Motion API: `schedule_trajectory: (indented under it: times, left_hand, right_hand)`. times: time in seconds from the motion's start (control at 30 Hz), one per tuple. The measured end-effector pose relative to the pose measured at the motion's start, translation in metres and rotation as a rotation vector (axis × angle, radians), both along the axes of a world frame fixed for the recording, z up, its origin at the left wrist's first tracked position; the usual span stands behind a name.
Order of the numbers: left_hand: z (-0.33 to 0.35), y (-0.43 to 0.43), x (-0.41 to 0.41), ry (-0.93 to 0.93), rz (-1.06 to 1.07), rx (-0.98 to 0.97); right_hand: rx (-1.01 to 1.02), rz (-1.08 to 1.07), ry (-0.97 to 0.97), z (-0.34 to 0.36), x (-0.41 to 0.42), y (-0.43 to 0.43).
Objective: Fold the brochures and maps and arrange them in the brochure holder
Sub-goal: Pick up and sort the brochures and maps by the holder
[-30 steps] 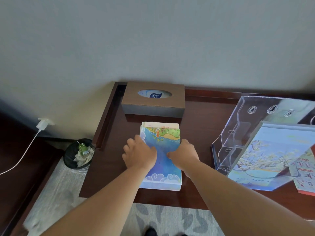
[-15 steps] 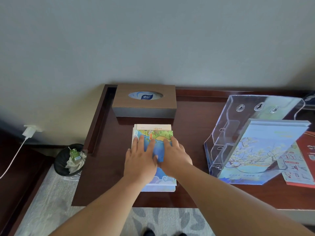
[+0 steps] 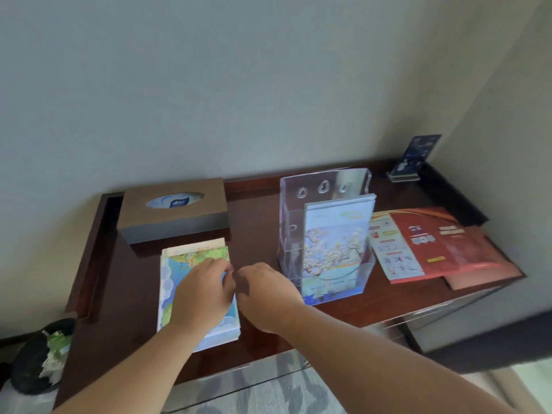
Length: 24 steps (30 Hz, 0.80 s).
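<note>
- The folded map (image 3: 182, 282) lay flat on the left half of the dark wooden surface (image 3: 257, 231), just in front of the brown tissue box (image 3: 173, 213) – mostly blue, with green land at the far end and a pale layer peeking out behind that.
- The left hand (image 3: 203, 291) sat palm down on top of the map, its fingers bent over toward the map's right edge.
- The right hand (image 3: 265, 297) was knuckles up right beside that same edge, fingers curled in toward the left hand, the 2 sets of fingertips nearly meeting.
- Honestly I couldn't tell whether either hand was pinching the edge or only touching it, since the fingertips were tucked out of sight.
- The clear brochure holder (image 3: 325, 186) stood upright mid-surface, just to the right of the right hand.
- 1 blossom brochure (image 3: 334, 249) stood in its front pocket, cover facing the camera.
- The pocket behind it looked see-through, with 3 hanging holes near the top of the back wall.
- The red brochures (image 3: 433, 243) lay flat and overlapping just right of the holder, the left panel pale with little pictures.
- A small blue card stand (image 3: 415, 156) was parked in the far right corner – well apart from everything else.
- Down on the floor to the left sat a black bin (image 3: 33, 366) with crumpled paper and something green in it, plus a grey patterned rug (image 3: 268, 389) below the front edge.
</note>
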<state>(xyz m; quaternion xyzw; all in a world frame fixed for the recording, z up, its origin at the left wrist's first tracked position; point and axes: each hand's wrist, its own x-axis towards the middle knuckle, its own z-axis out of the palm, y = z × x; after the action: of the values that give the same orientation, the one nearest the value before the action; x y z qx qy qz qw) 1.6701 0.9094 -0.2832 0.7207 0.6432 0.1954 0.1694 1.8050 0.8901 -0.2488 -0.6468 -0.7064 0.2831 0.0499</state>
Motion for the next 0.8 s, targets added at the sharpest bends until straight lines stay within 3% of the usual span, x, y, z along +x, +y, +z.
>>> schedule_trajectory:
  times: [0.53, 0.8]
  left_hand:
    - [0.049, -0.086, 0.225, -0.022, -0.18, 0.17]
    - [0.056, -0.087, 0.318, -0.015, -0.344, 0.246]
  right_hand:
    - [0.145, -0.195, 0.058, 0.046, 0.245, -0.11]
    - [0.14, -0.362, 0.02, 0.04, 0.348, -0.106]
